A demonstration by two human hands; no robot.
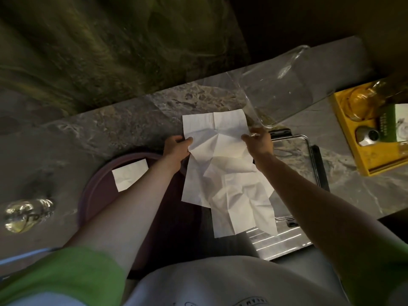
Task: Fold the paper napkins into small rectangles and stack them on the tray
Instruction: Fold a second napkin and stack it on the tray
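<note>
A white unfolded paper napkin (215, 133) is held up over the counter by both sides. My left hand (176, 146) pinches its left edge and my right hand (258, 141) pinches its right edge. Below it lie more loose, creased napkins (234, 195), partly overlapping. One napkin folded into a small rectangle (130, 174) rests on the round dark purple tray (88, 195), which sits left of centre under my left forearm.
A clear glass bottle (284, 89) lies tilted behind the napkin. A wire-framed holder (309, 164) stands to the right, a yellow box (371, 149) with bottles at far right, a glass object (26, 215) at far left. The marble counter's (123, 122) back edge drops off.
</note>
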